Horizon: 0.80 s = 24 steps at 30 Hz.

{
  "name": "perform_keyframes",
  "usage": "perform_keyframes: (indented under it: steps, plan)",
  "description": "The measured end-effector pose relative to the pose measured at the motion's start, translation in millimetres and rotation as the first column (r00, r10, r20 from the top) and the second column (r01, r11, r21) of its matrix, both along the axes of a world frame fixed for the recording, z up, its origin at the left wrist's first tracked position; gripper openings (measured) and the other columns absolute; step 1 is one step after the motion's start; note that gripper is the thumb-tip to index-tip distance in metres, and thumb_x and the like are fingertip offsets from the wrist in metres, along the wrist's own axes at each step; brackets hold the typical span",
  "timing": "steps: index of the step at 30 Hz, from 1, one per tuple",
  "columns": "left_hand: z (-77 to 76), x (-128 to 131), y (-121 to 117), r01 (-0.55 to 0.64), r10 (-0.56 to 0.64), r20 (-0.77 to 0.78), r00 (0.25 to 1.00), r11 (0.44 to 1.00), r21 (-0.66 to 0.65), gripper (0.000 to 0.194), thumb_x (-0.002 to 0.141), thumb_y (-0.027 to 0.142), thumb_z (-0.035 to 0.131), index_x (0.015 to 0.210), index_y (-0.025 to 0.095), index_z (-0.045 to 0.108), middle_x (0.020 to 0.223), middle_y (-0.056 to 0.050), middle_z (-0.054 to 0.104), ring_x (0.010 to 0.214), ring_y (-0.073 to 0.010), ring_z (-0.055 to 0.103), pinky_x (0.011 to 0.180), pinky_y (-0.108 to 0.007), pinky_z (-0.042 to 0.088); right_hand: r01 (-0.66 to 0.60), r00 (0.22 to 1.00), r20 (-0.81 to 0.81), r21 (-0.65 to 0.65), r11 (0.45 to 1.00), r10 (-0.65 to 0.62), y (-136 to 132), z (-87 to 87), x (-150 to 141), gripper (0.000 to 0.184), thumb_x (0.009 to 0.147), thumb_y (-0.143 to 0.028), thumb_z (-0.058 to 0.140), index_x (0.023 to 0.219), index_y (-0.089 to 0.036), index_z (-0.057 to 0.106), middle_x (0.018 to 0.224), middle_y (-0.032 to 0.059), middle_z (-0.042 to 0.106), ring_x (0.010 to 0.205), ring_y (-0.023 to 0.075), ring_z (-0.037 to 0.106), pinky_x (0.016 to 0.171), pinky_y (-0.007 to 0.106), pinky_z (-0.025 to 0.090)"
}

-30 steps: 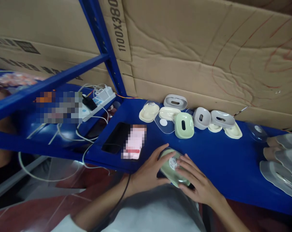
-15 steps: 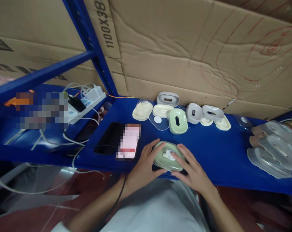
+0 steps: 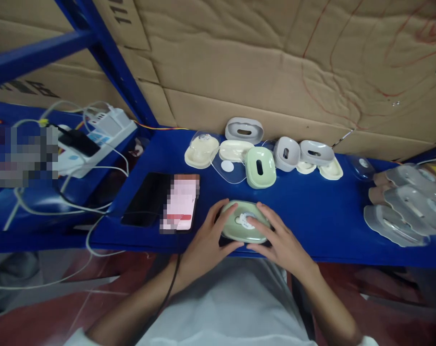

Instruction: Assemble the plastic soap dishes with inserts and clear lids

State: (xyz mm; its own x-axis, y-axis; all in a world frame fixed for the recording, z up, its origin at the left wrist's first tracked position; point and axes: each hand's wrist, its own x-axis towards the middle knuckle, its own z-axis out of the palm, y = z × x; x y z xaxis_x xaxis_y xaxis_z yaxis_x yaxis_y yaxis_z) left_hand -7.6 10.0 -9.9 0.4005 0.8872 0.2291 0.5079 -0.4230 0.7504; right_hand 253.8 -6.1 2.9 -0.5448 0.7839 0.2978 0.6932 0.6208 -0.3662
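Note:
A green soap box (image 3: 235, 229) with a clear cover and a round white sticker lies near the front edge of the blue shelf. My left hand (image 3: 215, 235) grips it from the left, thumb at the near side and fingers over the far rim. From the right, my right hand (image 3: 280, 238) holds it, thumb at the near edge and a finger reaching onto the cover by the sticker. Behind it stands an uncovered green tray (image 3: 252, 179) with an oval slot. Its neighbours are grey slotted trays (image 3: 289, 161) and cream bases (image 3: 203, 156).
To the left lie a phone (image 3: 183, 202) with a lit screen and a dark flat device (image 3: 145, 199). Stacked covered boxes (image 3: 394, 228) stand at the right. A power strip (image 3: 95, 154) with tangled cables sits far left. Cardboard (image 3: 239, 62) walls off the back.
The camera view has shifted, so the surroundings appear further left and higher. Both hands stay around the green soap box in much the same grip.

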Motion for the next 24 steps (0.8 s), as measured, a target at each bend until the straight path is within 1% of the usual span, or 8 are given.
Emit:
perform_keyframes:
  steps: [5, 9, 13, 16, 18, 20, 22, 24]
  plan:
    - [1.7, 0.6, -1.6, 0.050, -0.049, -0.027, 0.998, 0.999, 0.018, 0.086, 0.098, 0.033, 0.076, 0.168, 0.037, 0.025, 0.174, -0.013, 0.031, 0.159, -0.0332, 0.040, 0.126, -0.053, 0.046, 0.028, 1.000, 0.002, -0.011, 1.000, -0.028, -9.5, 5.8, 19.5, 0.069, 0.103, -0.039, 0.069, 0.166, -0.035, 0.040, 0.175, 0.0105, 0.033, 0.161, 0.0318, 0.036, 0.124, 0.053, 0.048]
    - [5.0, -0.5, -2.4, 0.038, -0.037, -0.038, 0.999, 0.998, 0.045, 0.072, 0.104, 0.030, 0.066, 0.166, 0.034, 0.029, 0.172, -0.013, 0.035, 0.159, -0.0311, 0.042, 0.126, -0.053, 0.045, 0.242, 0.970, 0.038, -0.006, 0.970, -0.242, -20.4, 11.2, 77.2, 0.063, 0.104, -0.040, 0.066, 0.163, -0.036, 0.044, 0.174, 0.0099, 0.035, 0.159, 0.0319, 0.040, 0.124, 0.053, 0.048]
    - [5.6, 1.7, -2.6, 0.028, -0.023, -0.083, 0.996, 0.997, 0.065, 0.063, 0.105, 0.029, 0.063, 0.163, 0.034, 0.038, 0.170, -0.012, 0.038, 0.156, -0.0312, 0.046, 0.125, -0.053, 0.048, 0.509, 0.852, 0.074, 0.112, 0.853, -0.518, -18.2, 10.1, 142.1, 0.063, 0.103, -0.048, 0.064, 0.160, -0.029, 0.047, 0.170, 0.0144, 0.042, 0.157, 0.0356, 0.043, 0.125, 0.058, 0.044]
    - [2.6, 4.0, -3.2, 0.021, -0.009, -0.111, 0.994, 0.994, 0.106, 0.058, 0.105, 0.029, 0.062, 0.160, 0.035, 0.044, 0.171, -0.011, 0.038, 0.154, -0.0319, 0.048, 0.123, -0.053, 0.049, 0.618, 0.697, 0.223, 0.293, 0.729, -0.681, -7.9, 8.2, 171.0, 0.058, 0.105, -0.044, 0.057, 0.161, -0.028, 0.048, 0.172, 0.0150, 0.039, 0.161, 0.0431, 0.031, 0.125, 0.069, 0.037]
    - [0.5, 4.4, -3.7, 0.014, 0.004, -0.125, 0.992, 0.989, 0.146, 0.055, 0.105, 0.029, 0.062, 0.158, 0.034, 0.046, 0.171, -0.011, 0.037, 0.153, -0.0323, 0.051, 0.121, -0.053, 0.052, 0.648, 0.591, 0.324, 0.354, 0.674, -0.739, 1.0, 8.3, 180.2, 0.058, 0.106, -0.038, 0.055, 0.163, -0.028, 0.046, 0.175, 0.0142, 0.034, 0.162, 0.0451, 0.028, 0.123, 0.071, 0.036]
    - [0.8, 4.6, -3.2, 0.006, 0.022, -0.148, 0.989, 0.982, 0.187, 0.053, 0.105, 0.029, 0.061, 0.157, 0.034, 0.048, 0.171, -0.011, 0.037, 0.151, -0.0322, 0.053, 0.119, -0.052, 0.054, 0.668, 0.537, 0.396, 0.340, 0.663, -0.745, 10.8, 10.6, 184.1, 0.066, 0.104, -0.035, 0.056, 0.167, -0.027, 0.040, 0.175, 0.0148, 0.035, 0.158, 0.0438, 0.036, 0.121, 0.067, 0.041]
    - [5.1, 8.3, -0.3, 0.002, 0.042, -0.189, 0.981, 0.973, 0.231, 0.052, 0.106, 0.029, 0.060, 0.156, 0.034, 0.048, 0.171, -0.011, 0.038, 0.151, -0.0322, 0.053, 0.118, -0.052, 0.055, 0.679, 0.515, 0.438, 0.317, 0.663, -0.737, 21.5, 16.1, 183.2, 0.074, 0.101, -0.034, 0.059, 0.170, -0.025, 0.033, 0.174, 0.0164, 0.036, 0.157, 0.0434, 0.038, 0.121, 0.065, 0.042]
    - [13.1, 19.7, 7.0, 0.013, 0.059, -0.254, 0.965, 0.961, 0.275, 0.054, 0.107, 0.029, 0.059, 0.159, 0.034, 0.045, 0.171, -0.012, 0.037, 0.153, -0.0335, 0.050, 0.118, -0.053, 0.054, 0.659, 0.531, 0.457, 0.307, 0.687, -0.713, 33.7, 25.2, 174.8, 0.080, 0.098, -0.032, 0.064, 0.170, -0.024, 0.032, 0.175, 0.0179, 0.032, 0.160, 0.0451, 0.032, 0.124, 0.069, 0.035]
